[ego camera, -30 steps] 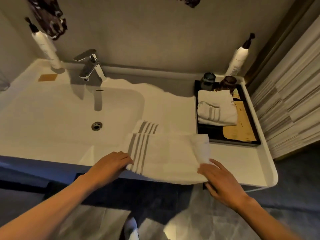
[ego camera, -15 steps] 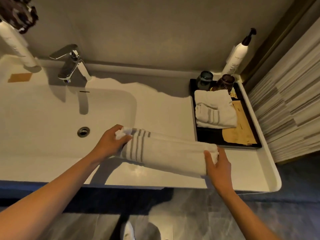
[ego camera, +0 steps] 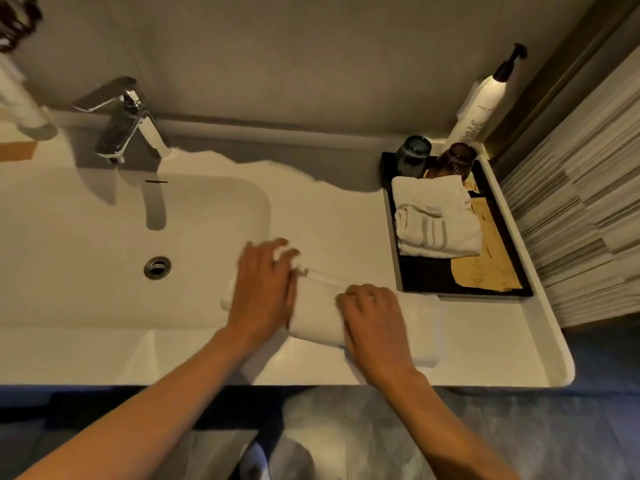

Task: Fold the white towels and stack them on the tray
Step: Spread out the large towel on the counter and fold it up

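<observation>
A white towel [ego camera: 320, 308], folded into a narrow band, lies on the white counter [ego camera: 485, 341] between the basin and the black tray [ego camera: 433, 278]. My left hand [ego camera: 265, 285] lies flat on the towel's left end, fingers spread. My right hand [ego camera: 375, 322] presses down on its right half, fingers curled over the cloth. The towel's striped end is hidden under my hands. On the tray, folded white towels [ego camera: 436, 216] with grey stripes are stacked at its back left.
Two dark glasses [ego camera: 414, 155] and tan paper sheets [ego camera: 485, 258] share the tray. A pump bottle [ego camera: 479, 105] stands behind it. The basin [ego camera: 104, 237] with its drain and chrome tap [ego camera: 124, 123] lies to the left. A striped wall is at the right.
The towel was lifted by both ends and folded over, then laid down. Both hands have moved inward onto it and now press it flat on the counter.
</observation>
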The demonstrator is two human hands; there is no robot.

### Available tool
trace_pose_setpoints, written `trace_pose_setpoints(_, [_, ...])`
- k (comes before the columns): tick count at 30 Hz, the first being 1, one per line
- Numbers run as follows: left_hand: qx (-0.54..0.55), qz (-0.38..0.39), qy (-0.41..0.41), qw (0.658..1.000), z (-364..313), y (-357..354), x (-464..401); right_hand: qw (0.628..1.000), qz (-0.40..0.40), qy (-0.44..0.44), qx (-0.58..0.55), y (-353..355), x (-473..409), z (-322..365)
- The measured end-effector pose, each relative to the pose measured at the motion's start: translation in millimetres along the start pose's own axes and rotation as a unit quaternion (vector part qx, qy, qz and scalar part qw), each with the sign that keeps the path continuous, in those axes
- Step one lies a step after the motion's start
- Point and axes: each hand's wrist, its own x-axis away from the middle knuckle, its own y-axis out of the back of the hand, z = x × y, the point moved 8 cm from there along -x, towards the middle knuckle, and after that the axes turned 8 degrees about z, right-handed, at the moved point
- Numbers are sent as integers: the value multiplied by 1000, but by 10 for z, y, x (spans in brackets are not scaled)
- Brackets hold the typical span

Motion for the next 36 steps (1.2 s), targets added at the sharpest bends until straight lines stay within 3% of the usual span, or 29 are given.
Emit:
trace_pose_setpoints(2, [20, 99, -117, 988, -363, -320, 223, 997, 83, -3, -7, -288, 25, 36])
trace_pose_setpoints(4, [-10, 225, -130, 965, -429, -704, 381, 992, 110, -58, -6, -442, 97, -169])
trace_pose_setpoints(5, [-27, 252, -112, 961, -360, -788, 381, 989, 123, -79, 5, -480, 143, -260])
trace_pose_setpoints(9, [-81, 236, -91, 964, -137, -739, 216, 986, 133, -104, 8, -440, 147, -383])
trace_pose_setpoints(18, [-72, 218, -54, 972, 10, -673, 205, 985, 115, -124, -8, -439, 103, -408])
trace_pose_setpoints(23, [-90, 288, -38, 953, -133, -595, 191, 979, 165, -117, -22, -351, 118, -337])
trace_pose_setpoints(26, [-98, 257, -72, 959, -537, -377, 209, 982, 122, -142, -8, -48, 177, -283])
trace_pose_setpoints(29, [-82, 274, -109, 952, -959, -317, 310, 977, 78, -190, -48, 127, 366, -350])
trace_pose_setpoints(33, [-84, 298, -89, 947, -1139, -385, 454, 967, 6, -231, -110, 278, 514, -487])
trace_pose_setpoints(36, [-92, 324, -52, 940, -1140, -526, 547, 955, -27, -282, -86, 377, 632, -608])
